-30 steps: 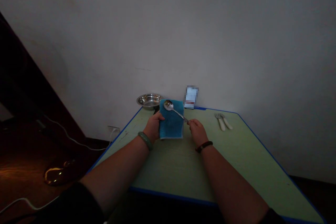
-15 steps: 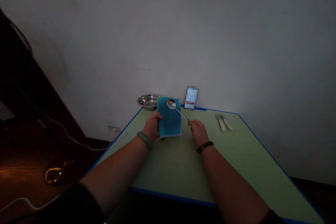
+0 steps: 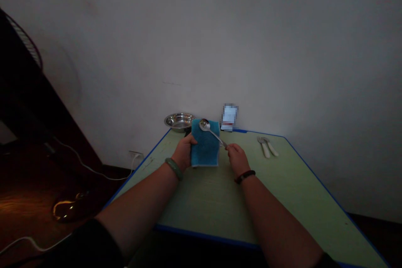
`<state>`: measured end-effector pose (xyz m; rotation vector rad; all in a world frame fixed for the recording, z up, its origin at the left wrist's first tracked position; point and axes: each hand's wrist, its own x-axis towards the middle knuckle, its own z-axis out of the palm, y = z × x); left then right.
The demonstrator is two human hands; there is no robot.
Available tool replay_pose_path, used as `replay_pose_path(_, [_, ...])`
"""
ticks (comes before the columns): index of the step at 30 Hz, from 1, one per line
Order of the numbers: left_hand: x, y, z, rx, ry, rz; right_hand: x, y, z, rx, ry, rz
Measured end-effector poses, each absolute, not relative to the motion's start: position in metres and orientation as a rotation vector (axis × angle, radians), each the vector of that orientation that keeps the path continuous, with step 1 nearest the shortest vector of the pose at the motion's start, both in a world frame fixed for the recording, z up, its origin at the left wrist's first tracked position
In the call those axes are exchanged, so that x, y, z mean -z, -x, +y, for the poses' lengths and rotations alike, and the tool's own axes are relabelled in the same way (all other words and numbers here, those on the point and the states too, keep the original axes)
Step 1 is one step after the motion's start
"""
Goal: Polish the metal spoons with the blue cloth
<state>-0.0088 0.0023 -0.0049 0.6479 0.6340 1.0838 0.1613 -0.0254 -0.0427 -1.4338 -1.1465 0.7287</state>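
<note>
Moved: blue towel (image 3: 205,144) squared up under left hand (image 3: 184,153);
Left fingers (image 3: 190,142): clamped on towel's edge;
Right fingers (image 3: 230,147): pinched together on steel spoon (image 3: 212,132) handle;
Spoon: bowl over towel, above counter (image 3: 201,205).

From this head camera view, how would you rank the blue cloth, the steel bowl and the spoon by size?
1. Blue cloth, clearly largest.
2. Steel bowl and spoon look about equal across; the bowl sits farther from the camera, so I can't rank them.
</note>
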Motion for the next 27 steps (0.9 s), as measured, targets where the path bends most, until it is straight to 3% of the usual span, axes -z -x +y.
replay_pose_path(19, [0.0063,0.0064,0.0014,-1.046,-0.707,0.573,0.0485,-0.1629,-0.0212,-0.778,1.4,-1.109])
replay_pose_path(27, [0.0087,0.0059,0.0022,-1.011,-0.701,0.527,0.0447,-0.1604,-0.0229,-1.007,1.321,-1.056])
